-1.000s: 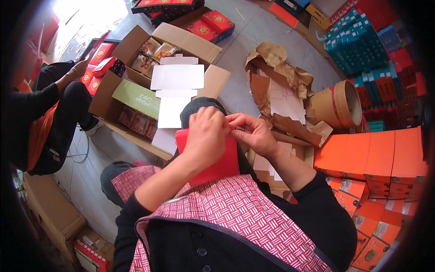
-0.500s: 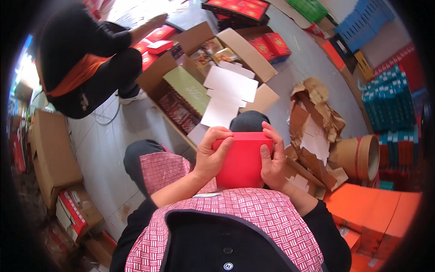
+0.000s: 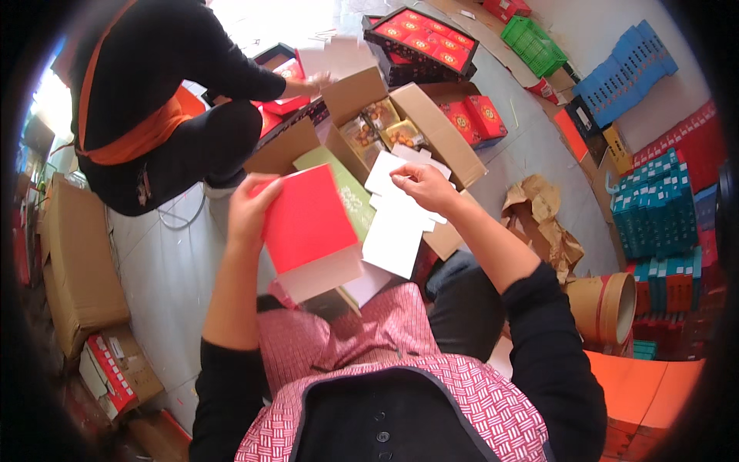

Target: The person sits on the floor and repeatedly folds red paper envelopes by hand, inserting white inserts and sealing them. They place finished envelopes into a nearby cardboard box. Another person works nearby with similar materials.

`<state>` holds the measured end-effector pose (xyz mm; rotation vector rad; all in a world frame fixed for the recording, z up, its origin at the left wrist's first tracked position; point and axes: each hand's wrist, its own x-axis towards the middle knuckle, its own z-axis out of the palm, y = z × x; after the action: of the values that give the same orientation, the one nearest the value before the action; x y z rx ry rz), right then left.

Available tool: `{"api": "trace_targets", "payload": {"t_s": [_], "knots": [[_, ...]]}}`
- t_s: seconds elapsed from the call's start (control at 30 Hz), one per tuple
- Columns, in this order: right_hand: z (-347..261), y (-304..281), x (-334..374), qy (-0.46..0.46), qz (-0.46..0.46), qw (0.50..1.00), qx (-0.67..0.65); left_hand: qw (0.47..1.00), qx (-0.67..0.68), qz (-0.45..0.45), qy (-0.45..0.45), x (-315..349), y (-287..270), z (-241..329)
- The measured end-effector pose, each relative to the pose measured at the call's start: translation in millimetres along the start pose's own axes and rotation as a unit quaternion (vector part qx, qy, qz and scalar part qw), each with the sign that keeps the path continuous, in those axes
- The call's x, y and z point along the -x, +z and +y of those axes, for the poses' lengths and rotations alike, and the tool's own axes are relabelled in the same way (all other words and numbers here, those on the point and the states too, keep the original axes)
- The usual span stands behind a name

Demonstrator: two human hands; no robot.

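My left hand grips the upper left edge of a red box, its thumb over the top. The box is tilted, with its red face up and a pale side toward me. My right hand is over flat white die-cut card blanks, thumb and fingers pinched together; what lies between the fingertips I cannot make out. Beneath both hands stands an open cardboard carton. A green printed box and several clear-lidded packs with golden contents sit in it.
At the far left a co-worker in black crouches, reaching toward red boxes. Black trays of red boxes stand behind the carton. Crumpled brown paper, a cardboard drum and orange boxes line my right side.
My hands have parted from around the red box. The left now holds it alone, farther left and tilted; the right has reached forward to the white card blanks. The co-worker's arm has moved right.
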<state>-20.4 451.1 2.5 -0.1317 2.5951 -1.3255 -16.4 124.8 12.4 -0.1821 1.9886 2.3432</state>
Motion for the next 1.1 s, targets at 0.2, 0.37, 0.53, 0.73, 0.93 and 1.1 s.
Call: {"api": "trace_targets", "payload": {"t_s": [0.2,0.37,0.53,0.73,0.93,1.1], "knots": [[123.3,-7.0,-139.3,0.255,0.165,0.936,0.176,0.992,-0.022,0.119,-0.041,-22.1,-38.8,2.6],[249.3,7.0,-221.3,0.443,0.373,0.81,-0.099,0.971,-0.005,0.192,-0.142,-28.1,-54.0,11.6],[283.3,7.8,-249.9,0.425,0.449,0.664,-0.419,0.973,0.031,0.176,-0.145,-38.6,-45.7,7.7],[216.3,23.7,-230.0,0.471,0.432,0.757,-0.137,0.978,0.105,0.089,-0.158,-28.2,-49.9,7.9],[226.0,-37.7,-221.2,0.228,0.496,0.804,-0.236,0.976,0.123,0.005,-0.179,-50.9,-23.9,17.5],[-27.5,-53.4,-142.7,-0.14,0.07,0.878,-0.452,0.975,0.14,0.021,-0.169,-18.4,-50.1,15.2]]}}
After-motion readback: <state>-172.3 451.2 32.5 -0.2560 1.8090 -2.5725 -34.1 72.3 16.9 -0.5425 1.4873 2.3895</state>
